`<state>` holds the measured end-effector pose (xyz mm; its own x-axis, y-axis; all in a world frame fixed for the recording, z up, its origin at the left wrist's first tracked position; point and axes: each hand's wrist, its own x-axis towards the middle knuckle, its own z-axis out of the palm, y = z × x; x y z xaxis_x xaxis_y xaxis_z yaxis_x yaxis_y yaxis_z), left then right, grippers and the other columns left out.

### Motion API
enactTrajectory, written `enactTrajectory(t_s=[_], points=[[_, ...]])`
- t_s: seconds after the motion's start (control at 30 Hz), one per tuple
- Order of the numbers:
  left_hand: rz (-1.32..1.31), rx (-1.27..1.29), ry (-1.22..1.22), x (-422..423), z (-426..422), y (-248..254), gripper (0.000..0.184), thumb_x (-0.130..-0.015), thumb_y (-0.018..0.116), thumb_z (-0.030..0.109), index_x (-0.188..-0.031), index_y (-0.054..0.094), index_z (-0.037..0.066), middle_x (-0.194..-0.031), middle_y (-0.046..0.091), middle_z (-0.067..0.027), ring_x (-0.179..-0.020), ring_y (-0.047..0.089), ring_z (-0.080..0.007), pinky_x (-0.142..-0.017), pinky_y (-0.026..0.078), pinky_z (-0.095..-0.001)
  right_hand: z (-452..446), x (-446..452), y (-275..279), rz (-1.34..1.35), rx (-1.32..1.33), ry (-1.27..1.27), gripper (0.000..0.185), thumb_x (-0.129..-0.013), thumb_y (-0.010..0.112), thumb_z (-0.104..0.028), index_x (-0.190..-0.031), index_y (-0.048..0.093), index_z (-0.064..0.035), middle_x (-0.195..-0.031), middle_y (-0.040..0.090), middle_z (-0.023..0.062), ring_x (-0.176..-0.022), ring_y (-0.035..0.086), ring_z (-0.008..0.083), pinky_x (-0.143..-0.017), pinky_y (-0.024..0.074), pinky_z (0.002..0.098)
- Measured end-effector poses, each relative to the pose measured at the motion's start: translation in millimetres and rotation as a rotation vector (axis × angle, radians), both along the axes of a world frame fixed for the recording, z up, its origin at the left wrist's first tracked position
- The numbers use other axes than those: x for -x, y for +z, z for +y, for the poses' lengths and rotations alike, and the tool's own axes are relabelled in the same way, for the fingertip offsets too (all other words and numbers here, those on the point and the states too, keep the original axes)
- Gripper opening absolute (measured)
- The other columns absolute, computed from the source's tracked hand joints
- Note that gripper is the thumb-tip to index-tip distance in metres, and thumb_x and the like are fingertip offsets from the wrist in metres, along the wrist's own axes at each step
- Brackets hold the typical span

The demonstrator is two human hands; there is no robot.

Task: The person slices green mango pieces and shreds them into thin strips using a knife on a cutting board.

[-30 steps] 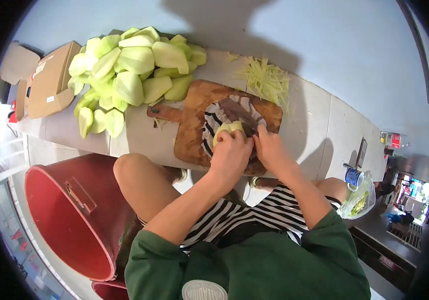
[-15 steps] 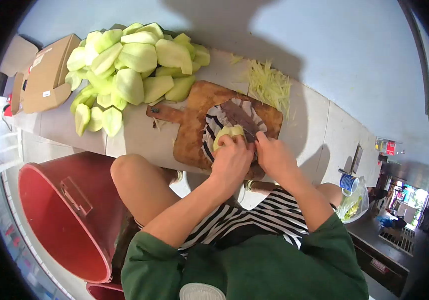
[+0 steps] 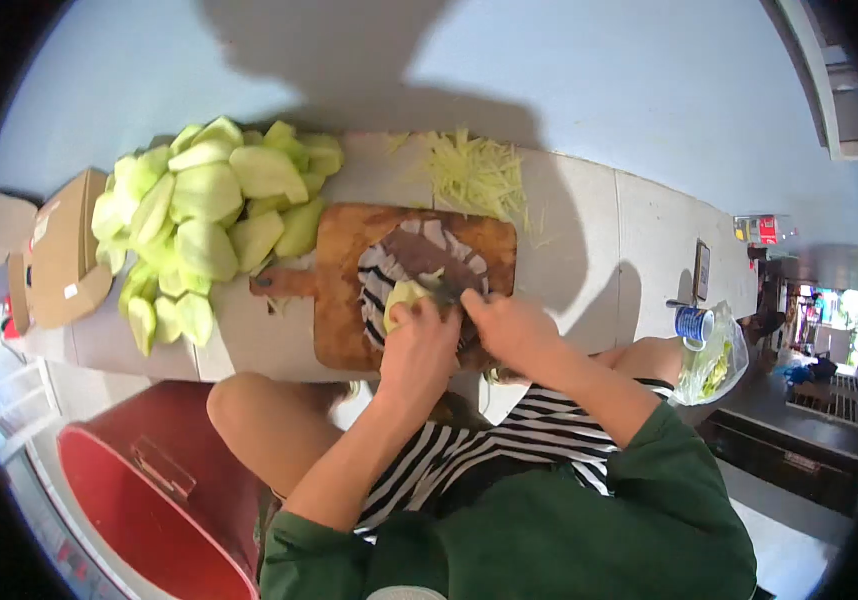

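Observation:
My left hand (image 3: 424,345) is closed around a pale, peeled green mango piece (image 3: 401,298), pressing it down. My right hand (image 3: 511,330) grips a knife (image 3: 447,291) close beside the fruit; only part of its dark blade shows and the handle is hidden in the fist. Beneath both hands, a striped cloth (image 3: 373,272) with a brown patch lies on a wooden cutting board (image 3: 337,240). Past the board's far edge sits a heap of pale green shreds (image 3: 474,175). A large pile of peeled green mango pieces (image 3: 207,195) is left of the board.
A cardboard box (image 3: 64,255) stands at the table's far left. Below it is a big red bin (image 3: 219,425). To the right are a phone-like flat object (image 3: 702,270), a blue-and-white cup (image 3: 691,324) and a plastic bag (image 3: 727,365) with green scraps. A wall (image 3: 589,80) runs behind the table.
The view has tilted, so the table and its contents appear lower and further left. Both hands stay at the fruit piece, and the right hand with the knife has shifted slightly.

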<state>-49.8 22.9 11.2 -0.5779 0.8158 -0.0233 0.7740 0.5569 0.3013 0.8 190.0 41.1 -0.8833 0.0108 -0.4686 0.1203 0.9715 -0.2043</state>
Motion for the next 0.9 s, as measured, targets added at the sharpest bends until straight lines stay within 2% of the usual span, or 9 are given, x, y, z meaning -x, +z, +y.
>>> enactTrajectory(t_s=[0.13,0.27,0.4,0.43,0.53,0.57,0.67,0.7,0.9], points=[[-0.101,0.157,-0.085,0,1,-7,0.026,-0.071,0.072,0.008,-0.097,0.068,0.006,-0.096,0.06,-0.0176,-0.088,0.059,-0.0349,-0.06,0.057,-0.031,-12,-6,20,0.092,0.016,0.049,0.017,-0.09,0.054,-0.009,-0.106,0.049,-0.0039,-0.081,0.068,0.0196,-0.077,0.072,0.039,-0.063,0.0578,0.0481],[0.002,0.013,-0.006,0,3,9,0.018,-0.074,0.071,0.01,-0.092,0.07,0.007,-0.088,0.062,-0.0145,-0.091,0.06,-0.0362,-0.061,0.058,-0.0322,-6,-13,6,0.07,0.086,-0.002,0.02,-0.089,0.056,-0.01,-0.107,0.048,-0.0042,-0.084,0.068,0.0206,-0.076,0.071,0.0401,-0.062,0.0576,0.0483],[-0.066,0.089,-0.11,0,-1,-1,0.02,-0.075,0.071,0.007,-0.095,0.069,0.006,-0.096,0.06,-0.0148,-0.095,0.06,-0.0386,-0.064,0.06,-0.0336,-14,-8,34,0.045,0.14,-0.004,0.023,-0.088,0.057,-0.01,-0.107,0.047,-0.0051,-0.086,0.067,0.0219,-0.078,0.071,0.041,-0.061,0.0572,0.0486],[-0.099,0.187,-0.092,-1,0,4,0.025,-0.075,0.071,0.006,-0.1,0.069,0.007,-0.102,0.061,-0.0163,-0.099,0.06,-0.0404,-0.067,0.061,-0.036,-11,-10,23,0.085,0.095,0.017,0.014,-0.091,0.053,-0.013,-0.102,0.051,-0.0029,-0.081,0.069,0.0204,-0.074,0.072,0.0381,-0.06,0.0588,0.047],[-0.109,0.109,-0.006,-2,4,11,0.028,-0.075,0.072,0.007,-0.102,0.069,0.008,-0.101,0.063,-0.0181,-0.102,0.059,-0.0428,-0.07,0.061,-0.04,2,-5,10,0.039,0.134,-0.027,0.014,-0.091,0.053,-0.013,-0.101,0.05,-0.0029,-0.083,0.07,0.0204,-0.075,0.072,0.0388,-0.06,0.059,0.0479],[-0.116,0.153,-0.025,-1,3,10,0.031,-0.075,0.072,0.007,-0.106,0.067,0.008,-0.103,0.062,-0.0179,-0.104,0.058,-0.0435,-0.07,0.061,-0.0413,-3,-10,12,-0.008,0.112,-0.012,0.022,-0.09,0.055,-0.011,-0.109,0.047,-0.0042,-0.086,0.068,0.0216,-0.076,0.071,0.0408,-0.062,0.0563,0.0504],[-0.107,0.047,-0.082,-4,-6,-6,0.034,-0.075,0.073,0.006,-0.108,0.064,0.007,-0.108,0.059,-0.0173,-0.103,0.058,-0.0431,-0.065,0.062,-0.0397,-15,-9,37,0.065,0.141,-0.005,0.015,-0.092,0.053,-0.013,-0.103,0.051,-0.0026,-0.082,0.07,0.0195,-0.076,0.073,0.0385,-0.062,0.0593,0.0486],[-0.152,0.178,-0.089,-3,-6,-2,0.038,-0.074,0.073,0.006,-0.111,0.064,0.006,-0.111,0.059,-0.018,-0.103,0.059,-0.0437,-0.064,0.062,-0.0401,-11,-12,16,0.05,0.161,-0.03,0.022,-0.09,0.054,-0.011,-0.11,0.048,-0.0036,-0.087,0.068,0.0221,-0.077,0.07,0.0411,-0.062,0.0564,0.05],[-0.085,0.074,-0.07,-2,-8,-4,0.033,-0.076,0.071,0.008,-0.109,0.066,0.007,-0.107,0.061,-0.0175,-0.102,0.059,-0.0436,-0.066,0.062,-0.0402,-18,-9,31,0.004,0.114,-0.007,0.02,-0.09,0.055,-0.011,-0.108,0.049,-0.0043,-0.085,0.068,0.0209,-0.076,0.071,0.0395,-0.06,0.0564,0.0483]])
